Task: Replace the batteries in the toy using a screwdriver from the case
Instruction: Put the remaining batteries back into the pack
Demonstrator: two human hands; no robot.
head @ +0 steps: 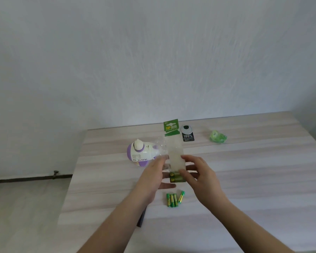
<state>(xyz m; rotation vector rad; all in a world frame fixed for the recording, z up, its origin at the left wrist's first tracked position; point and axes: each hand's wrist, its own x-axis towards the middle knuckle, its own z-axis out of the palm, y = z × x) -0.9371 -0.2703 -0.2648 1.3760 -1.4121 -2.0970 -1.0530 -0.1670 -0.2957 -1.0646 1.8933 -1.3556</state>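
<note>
Bare forearms come in from the bottom edge, both angled up toward the middle of the pale wood-grain table (263, 179). Dark slim object (141, 219) pokes out from under the left forearm near the table's front-left; can't tell what it is.

Four green/yellow batteries (174, 199) lie loose on the table just ahead of the wrists: three side by side, touching, the fourth tilted just to their right.

Left hand (150, 177) is turned thumb-up, fingers curled round the left edge of the battery pack (174, 152), gripping it w/ the clear crumpled plastic. Right hand (199, 173) is palm-down, fingers bent, thumb and fingertips pinching the pack's lower right side. Pack is held off the table, long axis running away from the person, green header card at the far end. Most of its clear blister looks empty; two green batteries show at the near end between the hands.

White and purple toy (144, 153) lies on its side on the table, left of the pack and just behind the left hand, partly hidden by the plastic.

Farther back: a black/white "100%" card (188, 134) right of the pack's header, and a small green crumpled thing (218, 136) well apart to the right, near the far edge.
</note>
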